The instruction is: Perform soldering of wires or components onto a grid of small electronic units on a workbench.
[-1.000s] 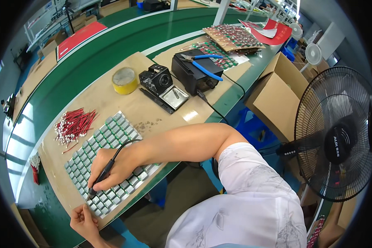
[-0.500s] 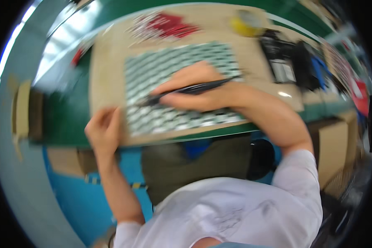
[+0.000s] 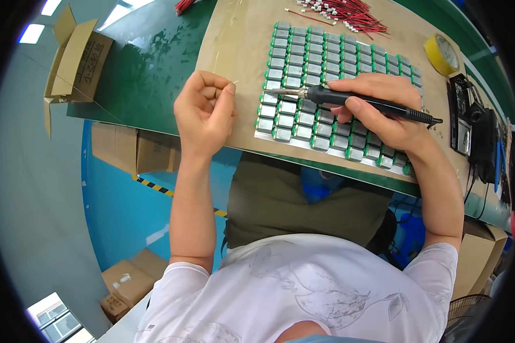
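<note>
Two hands at work over bench. Right hand (image 3: 383, 111) closed around black soldering iron (image 3: 355, 102), pen-style, tip lying over left part of grid (image 3: 332, 86) of small grey-and-green parts. Left hand (image 3: 206, 111) curled, thumb and forefinger pinched narrow on thin solder wire (image 3: 220, 77), just left of grid and apart from iron tip. Grid resting on tan board (image 3: 240, 34), near its front edge. Red leads (image 3: 349, 11) heaped beyond grid, at far edge. Yellow tape roll (image 3: 443, 54) to right of grid; black station (image 3: 475, 137) further right, details unclear. Green bench (image 3: 149, 63) under board. Open brown carton (image 3: 74, 57) at bench's left end, flaps up, dark print on side. More brown cartons (image 3: 131, 148) below bench, against blue panel. Two further cartons (image 3: 126, 283) on floor lower left, one bearing small pale label.
</note>
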### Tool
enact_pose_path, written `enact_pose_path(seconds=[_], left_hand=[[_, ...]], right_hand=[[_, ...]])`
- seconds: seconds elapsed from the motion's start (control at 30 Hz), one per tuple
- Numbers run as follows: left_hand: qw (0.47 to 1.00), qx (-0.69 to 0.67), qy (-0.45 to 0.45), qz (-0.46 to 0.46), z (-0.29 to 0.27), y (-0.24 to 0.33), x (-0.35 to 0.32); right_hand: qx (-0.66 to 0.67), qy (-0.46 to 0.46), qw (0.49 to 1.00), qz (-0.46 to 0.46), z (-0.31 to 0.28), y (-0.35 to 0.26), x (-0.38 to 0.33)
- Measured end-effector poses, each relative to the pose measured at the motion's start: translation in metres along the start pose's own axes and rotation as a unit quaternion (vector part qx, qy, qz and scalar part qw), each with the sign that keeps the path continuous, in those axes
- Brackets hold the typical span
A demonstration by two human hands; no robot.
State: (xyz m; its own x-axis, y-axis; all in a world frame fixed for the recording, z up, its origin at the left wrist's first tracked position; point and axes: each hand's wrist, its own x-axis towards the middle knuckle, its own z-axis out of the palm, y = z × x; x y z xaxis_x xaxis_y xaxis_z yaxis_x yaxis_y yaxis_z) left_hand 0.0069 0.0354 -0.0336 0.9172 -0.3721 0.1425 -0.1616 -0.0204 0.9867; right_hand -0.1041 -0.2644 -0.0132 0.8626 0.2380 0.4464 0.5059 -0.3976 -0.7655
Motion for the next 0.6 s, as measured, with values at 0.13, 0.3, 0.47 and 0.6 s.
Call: enact_pose_path(seconds=[0.13,0.3,0.47,0.6], left_hand=[[0.998,0.038,-0.028,0.040,-0.0007,-0.0053,0.0033],[0.997,0.062,-0.050,0.025,-0.0006,-0.0065,0.0026],[0.995,0.088,-0.046,0.000,0.0019,-0.0039,0.0028],[0.994,0.094,-0.041,-0.025,0.0044,-0.0003,0.0017]], right_hand=[[0.002,-0.002,1.000,-0.018,-0.0003,-0.0019,0.0028],[0.009,0.004,1.000,-0.011,0.0008,-0.0024,0.0020],[-0.011,-0.009,1.000,-0.014,-0.0012,-0.0025,0.0021],[-0.001,0.023,1.000,-0.014,0.0041,0.0002,0.0022]])
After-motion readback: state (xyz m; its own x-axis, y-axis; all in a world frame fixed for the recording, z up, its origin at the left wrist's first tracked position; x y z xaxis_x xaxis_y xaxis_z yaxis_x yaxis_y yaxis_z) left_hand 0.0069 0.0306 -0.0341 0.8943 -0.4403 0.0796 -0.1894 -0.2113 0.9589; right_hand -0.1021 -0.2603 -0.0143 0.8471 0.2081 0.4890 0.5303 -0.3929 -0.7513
